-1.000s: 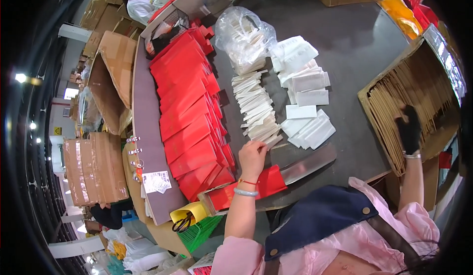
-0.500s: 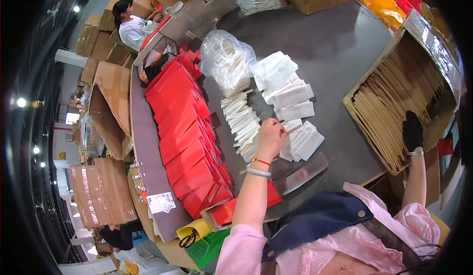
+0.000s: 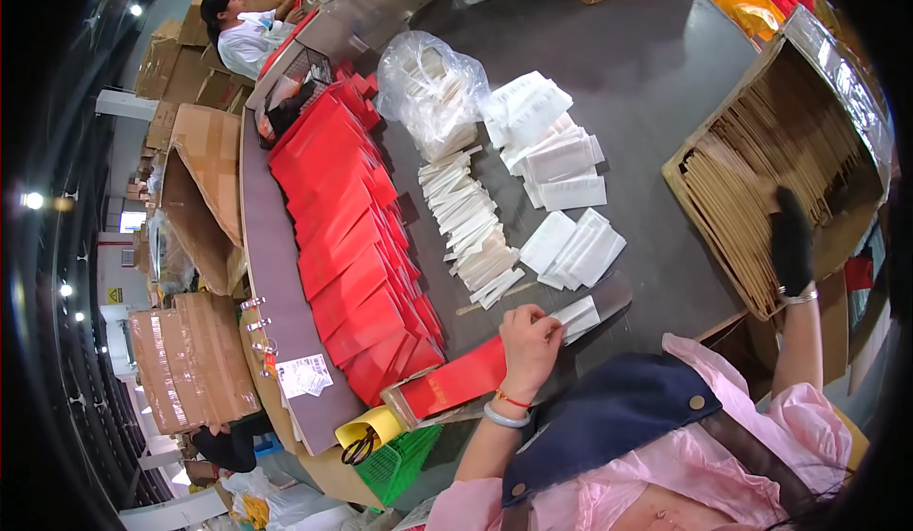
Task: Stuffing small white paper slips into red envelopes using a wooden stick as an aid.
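Note:
My left hand (image 3: 530, 346), with a red cord and a pale bangle at the wrist, pinches the near end of a white paper packet (image 3: 578, 316). The packet lies over a clear plastic strip (image 3: 613, 295), and a red packet (image 3: 452, 381) lies flat on the other side of the hand. My right hand (image 3: 791, 246), in a black glove, reaches into an open carton (image 3: 677, 162) against a row of brown cardboard pieces (image 3: 732, 217); its fingers are blurred. Two white paper piles (image 3: 575, 246) (image 3: 471, 217) lie beyond my left hand.
Red packets (image 3: 352, 255) overlap in a long row at left. A clear bag of white slips (image 3: 433, 89) lies beyond. A yellow holder with scissors (image 3: 369, 434) sits at the near edge. Cartons (image 3: 195, 360) stand at far left; another person (image 3: 247, 32) works behind.
My left hand has come back from the white pile toward me, bringing a white packet over the clear strip. My right hand has shifted slightly along the brown pieces.

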The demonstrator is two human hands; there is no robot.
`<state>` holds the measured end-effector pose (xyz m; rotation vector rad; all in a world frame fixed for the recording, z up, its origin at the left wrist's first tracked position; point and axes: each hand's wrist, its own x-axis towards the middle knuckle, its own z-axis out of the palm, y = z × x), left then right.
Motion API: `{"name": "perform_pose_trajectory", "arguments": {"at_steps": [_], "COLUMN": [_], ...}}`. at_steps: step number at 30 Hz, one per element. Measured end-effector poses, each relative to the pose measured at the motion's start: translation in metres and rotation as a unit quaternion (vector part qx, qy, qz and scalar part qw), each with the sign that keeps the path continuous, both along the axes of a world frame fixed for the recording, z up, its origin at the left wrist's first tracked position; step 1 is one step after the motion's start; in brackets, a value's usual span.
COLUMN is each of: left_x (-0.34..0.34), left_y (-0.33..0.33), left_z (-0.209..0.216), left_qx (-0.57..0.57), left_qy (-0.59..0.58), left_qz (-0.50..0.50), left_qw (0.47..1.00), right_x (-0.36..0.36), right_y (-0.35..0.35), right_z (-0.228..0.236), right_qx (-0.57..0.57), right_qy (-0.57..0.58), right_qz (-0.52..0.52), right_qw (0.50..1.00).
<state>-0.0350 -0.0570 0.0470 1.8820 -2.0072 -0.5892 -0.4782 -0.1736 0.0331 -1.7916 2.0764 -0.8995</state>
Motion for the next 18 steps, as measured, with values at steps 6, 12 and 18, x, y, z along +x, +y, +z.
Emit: {"name": "perform_pose_trajectory", "arguments": {"at_steps": [6, 12, 18], "left_x": [0.015, 0.035, 0.022], "left_y": [0.024, 0.050, 0.041], "left_z": [0.007, 0.009, -0.002], "left_qx": [-0.076, -0.015, -0.025], "left_qy": [0.005, -0.025, 0.003], "left_qz": [0.091, 0.037, 0.027], "left_qw": [0.993, 0.999, 0.999], "right_x": [0.179, 0.192, 0.224], "right_y": [0.019, 0.020, 0.029], "right_z": [0.032, -0.012, -0.031], "right_qx": [0.084, 0.056, -0.011], "right_qy": [0.016, 0.132, -0.001], "right_qz": [0.451, 0.517, 0.562], "right_qw": [0.888, 0.844, 0.827]}}
